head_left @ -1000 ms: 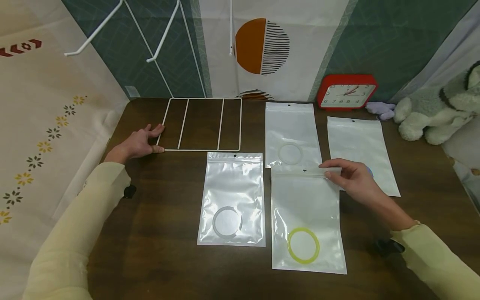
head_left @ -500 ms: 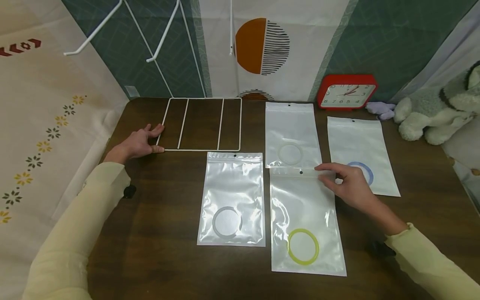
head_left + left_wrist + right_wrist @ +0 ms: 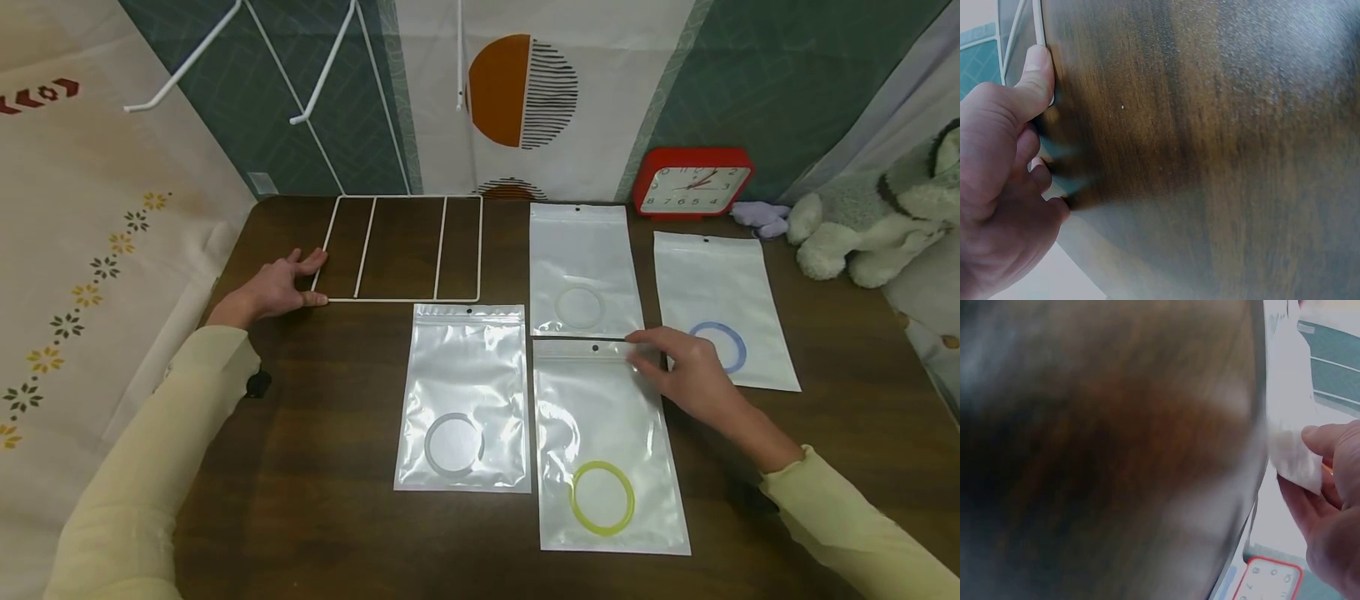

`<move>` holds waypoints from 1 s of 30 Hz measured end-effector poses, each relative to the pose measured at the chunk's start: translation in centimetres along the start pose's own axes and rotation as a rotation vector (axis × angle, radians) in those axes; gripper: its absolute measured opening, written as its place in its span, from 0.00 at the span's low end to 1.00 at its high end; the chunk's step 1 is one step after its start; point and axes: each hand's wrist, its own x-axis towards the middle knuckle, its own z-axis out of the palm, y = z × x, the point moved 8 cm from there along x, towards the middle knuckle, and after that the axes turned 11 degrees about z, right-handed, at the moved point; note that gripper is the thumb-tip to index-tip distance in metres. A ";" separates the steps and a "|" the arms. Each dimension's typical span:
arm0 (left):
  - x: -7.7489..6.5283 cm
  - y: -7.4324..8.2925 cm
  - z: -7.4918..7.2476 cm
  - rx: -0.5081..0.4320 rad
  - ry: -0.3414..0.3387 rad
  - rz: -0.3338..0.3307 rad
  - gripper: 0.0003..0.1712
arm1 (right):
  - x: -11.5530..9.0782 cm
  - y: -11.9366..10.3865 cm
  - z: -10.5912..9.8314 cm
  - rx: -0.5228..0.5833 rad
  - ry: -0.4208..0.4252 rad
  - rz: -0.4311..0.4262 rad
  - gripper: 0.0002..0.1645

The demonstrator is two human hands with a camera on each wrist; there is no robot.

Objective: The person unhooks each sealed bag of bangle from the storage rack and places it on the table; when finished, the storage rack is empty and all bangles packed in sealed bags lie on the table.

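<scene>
My right hand [image 3: 693, 371] pinches the top right corner of a white zip-top pouch [image 3: 600, 417] with a yellow ring on its lower half. In the right wrist view the thumb lies over the pouch corner [image 3: 1297, 459], fingers beneath. My left hand [image 3: 273, 287] rests at the left near corner of a white wire rack [image 3: 397, 300], thumb and fingers spread apart on its bars. The left wrist view shows the thumb [image 3: 1036, 69] on the wire corner. Another pouch [image 3: 468, 375] with a grey ring lies just left of the yellow-ringed one.
Behind the held pouch lies a pouch [image 3: 581, 250] with a pale ring; a blue-ringed pouch [image 3: 708, 275] lies to its right. A red clock [image 3: 693, 182] and a plush toy [image 3: 862, 208] stand at the back right. White rack prongs [image 3: 322, 71] project above the table [image 3: 300, 467].
My right hand has slid the yellow-ringed pouch left and slightly toward me, its top edge now below the pouch behind. The blue ring has come into view. My left hand has stayed still.
</scene>
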 end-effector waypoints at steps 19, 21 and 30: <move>0.0 0.0 0.0 0.026 -0.008 -0.025 0.51 | 0.6 -0.2 0.2 -0.108 0.005 -0.064 0.22; 0.0 0.0 0.0 0.025 -0.007 -0.024 0.51 | 0.6 -0.2 0.3 -0.107 -0.001 -0.060 0.21; 0.0 -0.1 0.0 0.016 -0.011 -0.026 0.51 | 0.5 0.0 0.5 -0.124 -0.023 -0.037 0.20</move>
